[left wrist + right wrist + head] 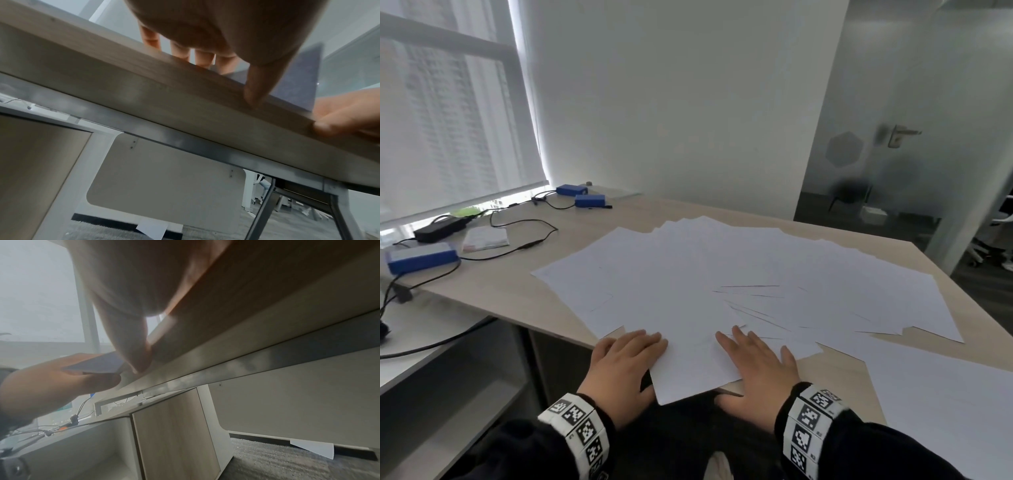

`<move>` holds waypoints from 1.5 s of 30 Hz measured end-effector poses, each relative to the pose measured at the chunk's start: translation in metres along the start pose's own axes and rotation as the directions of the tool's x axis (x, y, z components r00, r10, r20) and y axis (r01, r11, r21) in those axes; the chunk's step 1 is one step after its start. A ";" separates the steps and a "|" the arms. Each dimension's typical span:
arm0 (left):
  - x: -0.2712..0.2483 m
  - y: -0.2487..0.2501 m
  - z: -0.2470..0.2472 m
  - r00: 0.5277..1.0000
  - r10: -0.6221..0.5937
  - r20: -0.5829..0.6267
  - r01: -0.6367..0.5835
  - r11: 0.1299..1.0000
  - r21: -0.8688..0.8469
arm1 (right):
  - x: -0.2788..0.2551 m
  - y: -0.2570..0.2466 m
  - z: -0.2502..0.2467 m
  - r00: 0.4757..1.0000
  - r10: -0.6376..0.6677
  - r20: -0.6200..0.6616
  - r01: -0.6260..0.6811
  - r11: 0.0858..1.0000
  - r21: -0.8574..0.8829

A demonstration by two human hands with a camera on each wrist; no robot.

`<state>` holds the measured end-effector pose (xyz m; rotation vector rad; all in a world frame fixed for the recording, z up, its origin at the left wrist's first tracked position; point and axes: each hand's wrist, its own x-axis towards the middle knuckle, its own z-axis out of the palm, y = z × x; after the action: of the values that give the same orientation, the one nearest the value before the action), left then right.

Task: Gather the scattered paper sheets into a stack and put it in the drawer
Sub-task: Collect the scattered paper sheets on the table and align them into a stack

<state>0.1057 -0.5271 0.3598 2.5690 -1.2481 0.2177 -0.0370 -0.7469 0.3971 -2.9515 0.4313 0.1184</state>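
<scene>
Several white paper sheets (722, 274) lie fanned out over the wooden table (517, 284), and the nearest ones overhang its front edge. My left hand (626, 363) holds the left side of the overhanging sheets (94, 365), fingers on top and thumb underneath. My right hand (753, 370) lies flat on the sheets with its fingers spread, and its thumb (135, 356) is at the table's edge. One more sheet (152, 229) leans on the carpet under the table. No drawer is plainly visible.
Blue boxes (421, 262) (580, 195), a black adapter (441, 228), a small white pad (486, 238) and cables sit on the table's left end. A wood-fronted cabinet (174, 434) stands under the table at the left. A glass door (900, 137) is at the far right.
</scene>
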 end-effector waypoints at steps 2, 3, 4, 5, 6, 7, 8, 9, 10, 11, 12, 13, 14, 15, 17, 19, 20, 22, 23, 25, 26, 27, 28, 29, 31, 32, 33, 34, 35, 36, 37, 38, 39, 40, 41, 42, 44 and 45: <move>-0.003 0.004 0.004 0.994 0.058 -0.091 -0.060 0.998 -0.026 | 0.000 0.000 -0.001 1.000 -0.003 -0.002 0.004 1.000 0.017; -0.004 0.006 0.006 0.988 0.089 -0.129 -0.098 0.993 -0.061 | 0.001 -0.001 -0.002 1.000 -0.015 0.002 0.015 1.000 0.015; -0.004 0.009 0.007 0.980 0.109 -0.165 -0.126 0.987 -0.099 | 0.002 -0.001 -0.002 1.000 -0.031 0.005 0.031 1.000 0.006; -0.004 0.012 0.006 0.974 0.119 -0.194 -0.147 0.980 -0.134 | 0.003 -0.001 -0.003 0.999 -0.047 0.002 0.047 0.999 -0.002; -0.004 0.013 0.007 0.965 0.129 -0.229 -0.168 0.973 -0.157 | 0.004 -0.002 -0.003 0.998 -0.059 -0.001 0.059 0.998 -0.009; -0.003 0.013 0.007 0.954 0.146 -0.260 -0.197 0.964 -0.180 | 0.004 -0.002 -0.004 0.998 -0.069 -0.001 0.069 0.998 -0.010; -0.002 0.012 0.005 0.950 0.155 -0.271 -0.214 0.955 -0.205 | 0.004 -0.003 -0.005 0.997 -0.077 0.007 0.077 0.997 -0.009; -0.003 0.012 0.004 0.953 0.152 -0.264 -0.214 0.950 -0.227 | 0.003 -0.003 -0.006 0.996 -0.085 0.019 0.085 0.996 -0.008; -0.003 0.010 0.002 0.954 0.144 -0.263 -0.206 0.952 -0.226 | 0.002 -0.004 -0.007 0.995 -0.094 0.031 0.095 0.995 -0.010; -0.003 0.009 0.002 0.958 0.127 -0.258 -0.184 0.960 -0.210 | 0.001 -0.004 -0.007 0.994 -0.104 0.035 0.105 0.994 -0.013; -0.003 0.007 0.001 0.964 0.101 -0.248 -0.152 0.969 -0.196 | -0.001 -0.004 -0.008 0.993 -0.114 0.026 0.115 0.993 -0.014; -0.004 0.006 -0.001 0.970 0.061 -0.233 -0.109 0.975 -0.196 | -0.002 -0.003 -0.008 0.992 -0.123 0.004 0.123 0.992 -0.012; -0.004 0.003 -0.002 0.974 0.013 -0.225 -0.060 0.977 -0.205 | -0.004 -0.002 -0.009 0.992 -0.127 -0.028 0.127 0.992 -0.004; -0.004 -0.001 -0.002 0.976 -0.035 -0.214 -0.013 0.976 -0.217 | -0.005 -0.002 -0.010 0.990 -0.123 -0.064 0.124 0.992 0.014; 0.000 -0.006 -0.006 0.977 -0.106 -0.184 0.062 0.971 -0.232 | -0.005 0.001 -0.011 0.990 -0.091 -0.109 0.098 0.993 0.062; 0.007 -0.007 -0.008 0.974 -0.151 -0.168 0.110 0.966 -0.233 | -0.001 0.004 -0.013 0.991 -0.058 -0.121 0.068 0.995 0.075; 0.011 -0.007 -0.010 0.976 -0.161 -0.149 0.124 0.965 -0.233 | 0.001 0.005 -0.015 0.992 -0.043 -0.121 0.051 0.996 0.069; 0.019 -0.005 -0.011 0.983 -0.149 -0.110 0.119 0.964 -0.236 | 0.005 0.003 -0.017 0.996 -0.021 -0.091 0.026 0.998 0.050; 0.023 -0.004 -0.011 0.986 -0.134 -0.099 0.106 0.963 -0.250 | 0.006 0.000 -0.018 0.998 -0.018 -0.067 0.021 0.999 0.045; 0.027 -0.001 -0.010 0.990 -0.097 -0.107 0.061 0.951 -0.302 | 0.008 -0.006 -0.019 1.000 -0.026 -0.017 0.026 0.999 0.036; 0.028 0.000 -0.008 0.989 -0.080 -0.123 0.036 0.945 -0.325 | 0.009 -0.008 -0.019 1.000 -0.030 0.001 0.030 0.999 0.030; 0.029 0.002 -0.007 0.988 -0.076 -0.136 0.026 0.942 -0.335 | 0.011 -0.009 -0.019 0.999 -0.034 0.016 0.033 0.999 0.030; 0.029 0.002 -0.009 0.985 -0.089 -0.145 0.037 0.945 -0.326 | 0.013 -0.011 -0.021 0.999 -0.038 0.032 0.037 0.999 0.034; 0.028 0.002 -0.012 0.982 -0.118 -0.145 0.070 0.951 -0.302 | 0.016 -0.013 -0.022 0.998 -0.040 0.045 0.039 0.999 0.036; 0.025 -0.007 -0.021 0.968 -0.209 -0.136 0.172 0.955 -0.242 | 0.021 -0.017 -0.026 1.000 -0.028 0.011 0.027 0.997 0.072; 0.023 -0.015 -0.024 0.958 -0.263 -0.114 0.234 0.948 -0.218 | 0.022 -0.019 -0.028 0.999 0.001 -0.033 0.003 0.992 0.124; 0.021 -0.023 -0.026 0.947 -0.311 -0.079 0.292 0.938 -0.189 | 0.025 -0.020 -0.029 0.997 0.038 -0.074 -0.025 0.984 0.177; 0.019 -0.031 -0.028 0.938 -0.344 -0.034 0.335 0.929 -0.156 | 0.027 -0.021 -0.030 0.992 0.079 -0.097 -0.057 0.976 0.209; 0.016 -0.038 -0.027 0.932 -0.362 0.014 0.361 0.925 -0.117 | 0.031 -0.021 -0.031 0.988 0.110 -0.108 -0.083 0.969 0.232; 0.013 -0.044 -0.026 0.930 -0.363 0.054 0.366 0.928 -0.068 | 0.034 -0.022 -0.031 0.984 0.137 -0.112 -0.105 0.962 0.254; 0.009 -0.046 -0.026 0.933 -0.352 0.082 0.354 0.935 -0.015 | 0.036 -0.024 -0.031 0.981 0.155 -0.117 -0.117 0.953 0.280; 0.006 -0.049 -0.026 0.940 -0.330 0.091 0.328 0.944 0.031 | 0.038 -0.026 -0.032 0.978 0.163 -0.126 -0.118 0.946 0.302; 0.003 -0.049 -0.025 0.951 -0.298 0.084 0.293 0.954 0.064 | 0.040 -0.028 -0.031 0.977 0.163 -0.136 -0.113 0.941 0.321; 0.000 -0.049 -0.025 0.966 -0.251 0.067 0.245 0.965 0.089 | 0.041 -0.031 -0.032 0.977 0.161 -0.140 -0.107 0.938 0.329; -0.003 -0.047 -0.025 0.978 -0.202 0.046 0.198 0.976 0.086 | 0.042 -0.034 -0.032 0.978 0.154 -0.141 -0.101 0.939 0.330; -0.007 -0.045 -0.023 0.989 -0.147 0.006 0.147 0.988 0.052 | 0.042 -0.037 -0.031 0.979 0.145 -0.146 -0.091 0.941 0.325; -0.013 -0.042 -0.016 0.993 -0.047 -0.109 0.046 0.999 -0.009 | 0.043 -0.040 -0.028 0.977 0.129 -0.171 -0.067 0.942 0.329; -0.014 -0.043 -0.014 0.991 -0.025 -0.129 0.023 1.000 -0.014 | 0.044 -0.042 -0.026 0.975 0.122 -0.186 -0.054 0.941 0.335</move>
<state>0.1309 -0.4869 0.3623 2.5134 -1.1675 0.3644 0.0187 -0.7238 0.4243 -2.6230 0.5523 -0.2280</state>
